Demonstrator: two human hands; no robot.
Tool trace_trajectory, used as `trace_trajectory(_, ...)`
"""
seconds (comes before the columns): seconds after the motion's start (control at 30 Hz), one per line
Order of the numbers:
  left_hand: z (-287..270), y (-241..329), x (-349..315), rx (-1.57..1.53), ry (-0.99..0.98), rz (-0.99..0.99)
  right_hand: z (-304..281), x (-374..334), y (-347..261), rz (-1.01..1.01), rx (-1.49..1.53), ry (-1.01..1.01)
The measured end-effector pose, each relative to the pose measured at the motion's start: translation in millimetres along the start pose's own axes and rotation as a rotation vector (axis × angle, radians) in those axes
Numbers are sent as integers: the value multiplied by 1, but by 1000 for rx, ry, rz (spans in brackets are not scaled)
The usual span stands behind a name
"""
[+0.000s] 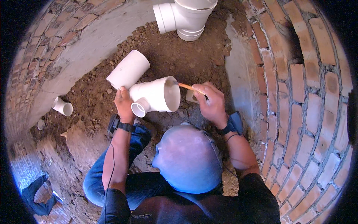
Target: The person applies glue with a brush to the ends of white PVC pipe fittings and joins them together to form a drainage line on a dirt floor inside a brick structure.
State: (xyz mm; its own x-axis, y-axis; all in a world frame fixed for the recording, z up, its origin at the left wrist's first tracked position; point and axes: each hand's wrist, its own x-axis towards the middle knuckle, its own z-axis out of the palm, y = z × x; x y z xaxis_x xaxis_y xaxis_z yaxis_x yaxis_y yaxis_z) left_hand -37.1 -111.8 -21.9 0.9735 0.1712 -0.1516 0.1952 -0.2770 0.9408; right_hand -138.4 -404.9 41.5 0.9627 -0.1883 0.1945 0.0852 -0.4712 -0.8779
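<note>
My left hand (123,105) grips the narrow end of a white plastic pipe tee (154,93), which has a small side branch and a wide mouth turned to the right. In my right hand (212,103) is a thin brush (188,87) with an orange-brown handle, its tip inside the rim of that mouth. A short white pipe piece (128,70) lies slanted just beyond my left hand, close against the tee. Behind the brush, near my right fingers, is a small pale object (192,97), partly hidden.
A large white branched pipe fitting (188,20) stands in the soil at the far end. A small white fitting (62,106) lies at left. Brick wall (298,112) rises close on the right; a cement ledge (93,41) runs along the left. Someone's dark-trousered leg (35,198) shows lower left.
</note>
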Motion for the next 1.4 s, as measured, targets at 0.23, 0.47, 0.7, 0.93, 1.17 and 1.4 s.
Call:
trace_trajectory(0.23,-4,-11,6,15,-6,48,-18,-11,3,295,148,-214)
trace_trajectory(0.47,5,10,-4,45,-24,24,-8,1,10,391,450,20)
trace_trajectory(0.7,-1,17,1,320,61,196,-11,-19,13,279,72,-100)
trace_trajectory(0.93,-2,5,1,137,48,94,-39,-32,21,637,730,80)
trace_trajectory(1.17,-16,6,16,-28,5,36,-36,-45,31,215,-178,-58)
trace_trajectory(1.4,-21,28,20,42,-13,27,1,-47,59,173,-220,-231)
